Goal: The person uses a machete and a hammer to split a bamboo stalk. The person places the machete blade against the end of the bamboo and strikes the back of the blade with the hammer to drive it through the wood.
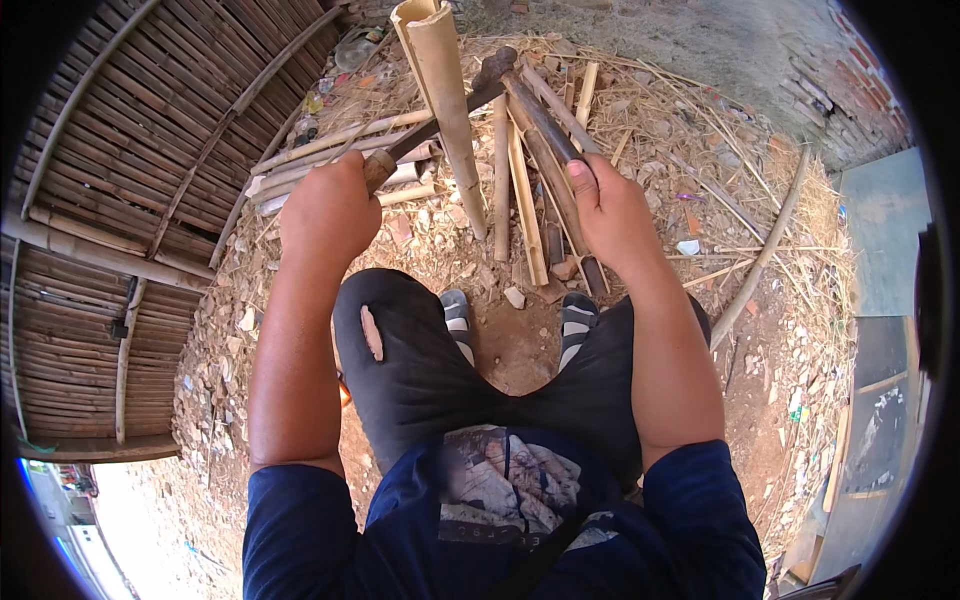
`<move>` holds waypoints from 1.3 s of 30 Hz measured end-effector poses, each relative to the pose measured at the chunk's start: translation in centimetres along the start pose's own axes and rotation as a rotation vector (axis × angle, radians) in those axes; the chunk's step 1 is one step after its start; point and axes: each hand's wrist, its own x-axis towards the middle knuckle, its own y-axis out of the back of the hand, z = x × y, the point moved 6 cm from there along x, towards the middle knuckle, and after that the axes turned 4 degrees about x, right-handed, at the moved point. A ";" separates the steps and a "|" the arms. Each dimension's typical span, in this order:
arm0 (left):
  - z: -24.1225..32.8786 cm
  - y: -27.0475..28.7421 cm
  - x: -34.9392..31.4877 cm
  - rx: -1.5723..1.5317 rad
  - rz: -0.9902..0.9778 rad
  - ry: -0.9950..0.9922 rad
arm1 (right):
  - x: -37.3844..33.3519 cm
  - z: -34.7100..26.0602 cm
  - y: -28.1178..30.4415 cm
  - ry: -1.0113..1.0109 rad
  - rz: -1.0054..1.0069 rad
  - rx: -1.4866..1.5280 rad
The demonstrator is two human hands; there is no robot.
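Note:
My left hand [328, 212] is closed around the wooden handle of a machete [414, 138]. Its dark blade runs into the split of an upright bamboo pole [452, 105], and part of the blade is hidden by the front half of the pole. Cracked open at the top, the pole leans slightly with its lower end near the ground. In my right hand [612, 212] is a hammer [540, 115], gripped by its long dark handle. The hammer's head is at the blade's far end beyond the bamboo; whether they touch I cannot tell.
Several split bamboo strips [527, 210] lie in front of my feet. More bamboo pieces [340, 150] are piled to the left. A bamboo-slat wall [130, 130] rises at the left, a rough masonry wall [690, 50] at the back. Straw and rubble cover the ground; a long stick [765, 250] lies right.

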 end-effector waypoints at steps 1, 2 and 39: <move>-0.2 -0.1 0.1 0.008 0.004 0.000 | 0.1 0.4 -0.4 -0.030 0.032 0.054; -0.4 -0.1 0.0 0.001 0.009 0.005 | 0.2 0.2 -0.2 -0.061 0.036 0.112; -1.4 -1.8 -0.7 -0.029 -0.060 0.052 | -0.4 -1.4 2.7 -0.028 0.235 0.475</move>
